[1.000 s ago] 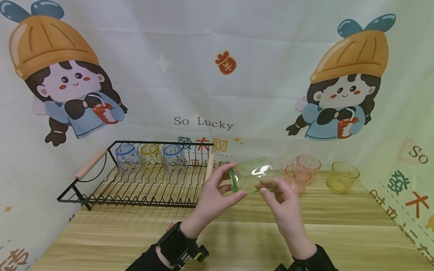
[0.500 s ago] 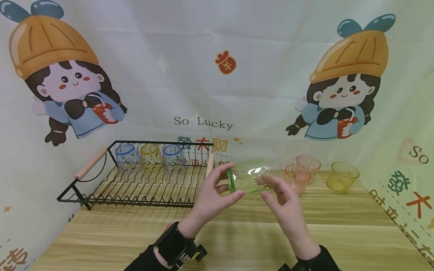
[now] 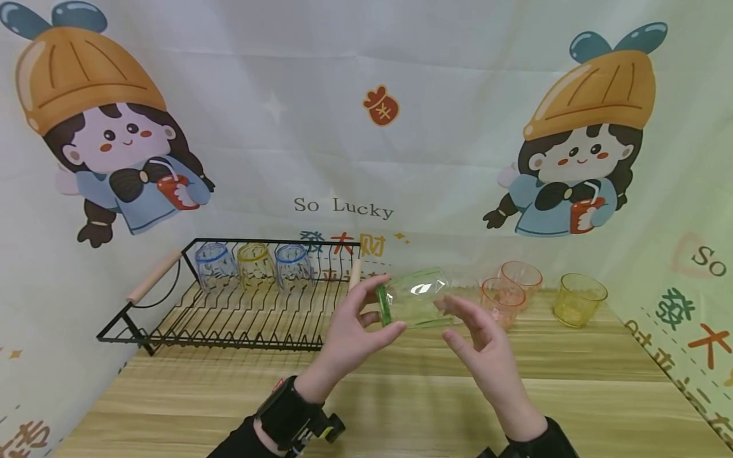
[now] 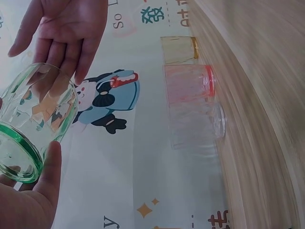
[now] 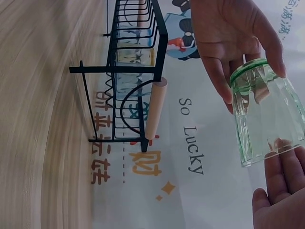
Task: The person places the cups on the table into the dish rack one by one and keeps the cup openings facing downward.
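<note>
A clear green glass (image 3: pixel 417 299) is held in the air on its side, its thick green base to the left and its rim to the right. My left hand (image 3: pixel 349 334) grips it around the base, thumb below and fingers above, as the right wrist view confirms with the left hand (image 5: pixel 233 36) at the base. At the rim end is my right hand (image 3: pixel 483 353), fingers extended and thumb apart from the glass. In the left wrist view the right hand's (image 4: pixel 71 21) fingers lie behind the glass (image 4: pixel 45 102); whether they touch it I cannot tell.
A black wire dish rack (image 3: pixel 229 346) with wooden handles stands left, holding a blue glass (image 3: pixel 216 270), a yellow glass (image 3: pixel 256 267) and another blue glass (image 3: pixel 294 270), all upside down. Two red glasses (image 3: pixel 504 302), a yellow glass (image 3: pixel 579 302) and a colourless glass (image 4: pixel 193 125) stand right on the wooden table (image 3: pixel 401 401).
The left hand has moved slightly left with the green glass. The right hand's thumb and fingers have spread and come away from the rim.
</note>
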`<state>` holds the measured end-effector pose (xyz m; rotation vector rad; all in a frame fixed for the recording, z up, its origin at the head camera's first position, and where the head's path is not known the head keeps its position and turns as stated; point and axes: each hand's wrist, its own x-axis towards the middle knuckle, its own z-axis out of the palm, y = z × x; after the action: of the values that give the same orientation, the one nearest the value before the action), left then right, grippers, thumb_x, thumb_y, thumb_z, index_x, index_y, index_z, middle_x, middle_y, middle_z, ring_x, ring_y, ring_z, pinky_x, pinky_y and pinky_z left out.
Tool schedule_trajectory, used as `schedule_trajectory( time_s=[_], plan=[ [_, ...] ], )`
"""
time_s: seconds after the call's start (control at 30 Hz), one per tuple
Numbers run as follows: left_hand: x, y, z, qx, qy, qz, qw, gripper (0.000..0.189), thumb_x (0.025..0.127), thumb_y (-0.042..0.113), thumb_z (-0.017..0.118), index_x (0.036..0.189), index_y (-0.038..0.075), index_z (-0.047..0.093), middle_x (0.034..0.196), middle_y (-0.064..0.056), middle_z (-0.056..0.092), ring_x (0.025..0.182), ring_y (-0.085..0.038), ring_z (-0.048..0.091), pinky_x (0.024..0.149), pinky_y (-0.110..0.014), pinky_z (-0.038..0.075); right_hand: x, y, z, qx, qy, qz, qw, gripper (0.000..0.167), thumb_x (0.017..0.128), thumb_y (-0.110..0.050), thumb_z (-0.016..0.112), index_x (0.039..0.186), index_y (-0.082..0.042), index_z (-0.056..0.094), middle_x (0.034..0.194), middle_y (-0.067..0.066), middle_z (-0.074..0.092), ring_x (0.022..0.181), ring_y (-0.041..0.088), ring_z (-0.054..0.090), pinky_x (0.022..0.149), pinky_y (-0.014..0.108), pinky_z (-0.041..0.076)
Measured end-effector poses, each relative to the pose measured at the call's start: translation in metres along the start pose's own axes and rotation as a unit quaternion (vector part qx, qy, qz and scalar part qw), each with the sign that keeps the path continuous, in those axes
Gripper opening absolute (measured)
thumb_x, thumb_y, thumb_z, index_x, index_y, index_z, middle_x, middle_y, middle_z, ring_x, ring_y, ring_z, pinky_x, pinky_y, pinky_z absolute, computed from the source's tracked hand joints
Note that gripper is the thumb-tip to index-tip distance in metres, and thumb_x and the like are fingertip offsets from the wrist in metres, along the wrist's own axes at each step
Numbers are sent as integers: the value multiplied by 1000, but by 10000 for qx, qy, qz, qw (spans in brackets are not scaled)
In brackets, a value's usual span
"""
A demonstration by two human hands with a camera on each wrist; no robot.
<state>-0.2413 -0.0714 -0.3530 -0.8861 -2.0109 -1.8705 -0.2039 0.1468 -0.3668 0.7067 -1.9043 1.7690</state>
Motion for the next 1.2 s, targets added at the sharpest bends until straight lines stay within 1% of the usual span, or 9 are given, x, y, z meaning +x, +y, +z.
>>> schedule_trajectory(
  time_s=[0.23, 0.43, 0.57, 0.67, 0.77, 0.93, 1.03, 1.13, 1.2],
  plan=[
    [-2, -1, -4, 108, 71, -38, 9999, 72, 74, -4, 81, 139, 3, 50, 120, -12, 57, 106, -26, 57, 86, -33, 58, -2, -2, -2, -8, 14, 128, 9999, 46, 89, 13, 61, 133, 11, 51, 131, -8, 61, 123, 9, 53, 107, 17, 35],
    [-2, -1, -8, 171, 95, -99, 9998, 73, 74, -5, 81, 139, 3, 50, 118, -12, 57, 105, -25, 57, 86, -32, 58, -3, 1, -6, 58, -48, -21, 10000, 47, 88, 14, 61, 134, 11, 51, 130, -4, 62, 124, 10, 53, 108, 18, 35],
    [-2, 1, -12, 201, 125, -61, 9997, 72, 73, -5, 81, 139, 2, 51, 115, -13, 56, 103, -25, 56, 85, -31, 58, -3, 4, -9, 141, -105, -106, 9998, 47, 88, 16, 60, 134, 10, 51, 129, 0, 63, 124, 11, 53, 108, 19, 35],
    [-2, 3, -16, 295, 170, -29, 9994, 72, 73, -3, 81, 139, 3, 51, 116, -13, 55, 103, -25, 55, 84, -30, 58, -4, 5, -11, 128, -106, -90, 9998, 48, 88, 16, 59, 135, 9, 51, 130, 1, 64, 125, 12, 52, 108, 20, 35],
    [-2, 3, -19, 411, 191, 10, 9990, 72, 74, -1, 82, 139, 5, 52, 119, -13, 56, 104, -25, 55, 85, -30, 57, -6, 6, -14, 56, -93, -28, 9999, 47, 89, 16, 59, 135, 9, 50, 130, 1, 64, 126, 12, 52, 107, 20, 35],
    [0, 5, -25, 446, 155, 43, 9989, 72, 74, -2, 81, 139, 4, 51, 122, -13, 55, 105, -26, 55, 83, -32, 58, -7, 7, -18, -16, -81, 38, 10000, 46, 90, 15, 59, 135, 11, 49, 130, 0, 64, 127, 11, 50, 107, 21, 36],
    [0, 6, -29, 569, 173, 44, 9982, 73, 74, -1, 81, 140, 4, 50, 133, -13, 52, 107, -26, 54, 84, -31, 58, -7, 8, -20, -33, -44, 1, 10000, 46, 89, 16, 60, 134, 11, 50, 129, 0, 64, 127, 11, 51, 107, 20, 35],
    [0, 6, -33, 755, 208, 38, 9969, 73, 75, 1, 82, 141, 6, 50, 142, -10, 48, 110, -24, 53, 85, -30, 57, -8, 10, -22, -66, -1, -2, 10000, 46, 89, 16, 60, 134, 11, 51, 129, -1, 64, 127, 11, 51, 107, 18, 35],
    [0, 6, -35, 846, 224, 52, 9961, 74, 75, 2, 82, 142, 6, 50, 144, -7, 48, 112, -24, 53, 86, -30, 57, -8, 10, -24, -91, 4, 23, 10000, 46, 89, 15, 60, 134, 11, 51, 129, -1, 64, 126, 10, 51, 106, 18, 35]
  ],
)
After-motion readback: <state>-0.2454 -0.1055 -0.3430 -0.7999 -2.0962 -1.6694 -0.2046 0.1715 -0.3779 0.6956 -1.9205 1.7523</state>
